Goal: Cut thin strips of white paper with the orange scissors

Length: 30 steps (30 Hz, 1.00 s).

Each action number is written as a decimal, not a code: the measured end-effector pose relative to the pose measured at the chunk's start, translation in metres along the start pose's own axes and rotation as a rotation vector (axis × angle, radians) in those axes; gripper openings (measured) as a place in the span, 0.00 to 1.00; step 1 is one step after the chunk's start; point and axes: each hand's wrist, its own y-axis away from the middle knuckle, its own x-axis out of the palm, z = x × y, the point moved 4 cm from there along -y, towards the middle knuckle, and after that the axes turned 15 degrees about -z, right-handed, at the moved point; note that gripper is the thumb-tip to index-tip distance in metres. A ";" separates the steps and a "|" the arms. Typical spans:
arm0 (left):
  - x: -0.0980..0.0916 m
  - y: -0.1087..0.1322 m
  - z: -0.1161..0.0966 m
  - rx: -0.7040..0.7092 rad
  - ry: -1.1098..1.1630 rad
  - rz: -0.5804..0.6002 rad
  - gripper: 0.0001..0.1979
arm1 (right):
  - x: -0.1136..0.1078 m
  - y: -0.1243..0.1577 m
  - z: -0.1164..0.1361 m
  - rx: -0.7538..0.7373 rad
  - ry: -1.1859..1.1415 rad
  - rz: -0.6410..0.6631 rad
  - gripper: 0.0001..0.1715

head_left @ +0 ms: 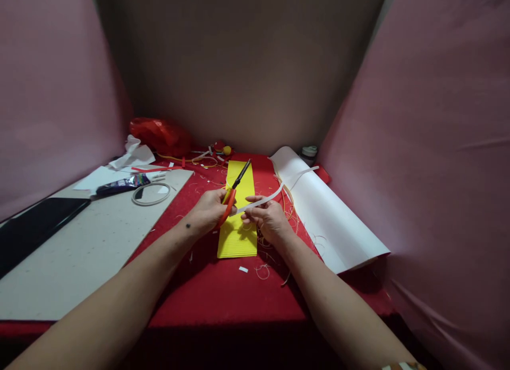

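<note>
My left hand [207,210] is closed round the orange handles of a pair of scissors [236,188], whose black blades point away and up. My right hand [268,218] pinches a long white paper strip [274,192] close to the scissors' handles. The strip curves away toward a white sheet [330,216] on the right. Both hands hover over a yellow corrugated sheet [239,221] lying on the red table cover [223,290].
A grey board [79,247] lies at left with a wire ring [151,194], a dark tube [121,185] and a black tablet [32,226]. A red bag [159,136], paper scraps and a small jar [309,153] sit at the back. Pink cloth walls stand on both sides.
</note>
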 end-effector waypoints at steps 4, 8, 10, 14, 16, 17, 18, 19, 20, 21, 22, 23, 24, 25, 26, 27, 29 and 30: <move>-0.005 0.002 -0.003 0.035 -0.101 0.054 0.06 | -0.004 -0.003 0.004 -0.041 -0.004 -0.037 0.21; -0.020 0.006 -0.014 0.224 -0.512 0.086 0.09 | -0.010 -0.005 0.013 -0.084 -0.012 -0.085 0.22; -0.022 0.010 -0.016 0.272 -0.650 0.158 0.10 | -0.012 -0.006 0.017 -0.112 -0.014 -0.112 0.24; -0.017 0.020 -0.014 0.341 -0.793 0.292 0.14 | -0.014 -0.008 0.021 -0.185 -0.026 -0.137 0.26; -0.015 0.022 -0.013 0.357 -0.832 0.298 0.16 | -0.015 -0.009 0.021 -0.207 -0.020 -0.145 0.26; -0.014 0.023 -0.012 0.361 -0.840 0.292 0.16 | -0.015 -0.010 0.021 -0.215 -0.013 -0.149 0.26; -0.014 0.023 -0.012 0.363 -0.847 0.286 0.16 | -0.016 -0.010 0.021 -0.222 -0.003 -0.155 0.26; -0.014 0.024 -0.012 0.366 -0.855 0.279 0.16 | -0.016 -0.010 0.022 -0.230 0.008 -0.164 0.26; -0.014 0.024 -0.012 0.368 -0.860 0.276 0.16 | -0.016 -0.009 0.022 -0.240 0.018 -0.177 0.25; -0.014 0.024 -0.012 0.368 -0.862 0.273 0.16 | -0.017 -0.009 0.023 -0.250 0.026 -0.190 0.25; -0.015 0.024 -0.011 0.362 -0.864 0.267 0.15 | -0.017 -0.008 0.023 -0.260 0.031 -0.202 0.25; -0.015 0.024 -0.011 0.354 -0.868 0.259 0.14 | -0.017 -0.008 0.024 -0.267 0.034 -0.210 0.25; -0.015 0.023 -0.010 0.346 -0.874 0.251 0.13 | -0.017 -0.007 0.024 -0.272 0.035 -0.212 0.24; -0.015 0.023 -0.008 0.338 -0.883 0.241 0.12 | -0.017 -0.007 0.025 -0.273 0.034 -0.208 0.24; -0.014 0.023 -0.007 0.332 -0.900 0.227 0.11 | -0.016 -0.007 0.025 -0.274 0.029 -0.198 0.24; -0.014 0.022 -0.005 0.331 -0.918 0.215 0.11 | -0.016 -0.007 0.025 -0.273 0.022 -0.188 0.24; -0.012 0.021 -0.003 0.336 -0.942 0.208 0.11 | -0.015 -0.007 0.025 -0.268 0.005 -0.169 0.24; -0.012 0.021 -0.003 0.340 -0.947 0.211 0.11 | -0.015 -0.007 0.025 -0.264 -0.002 -0.159 0.24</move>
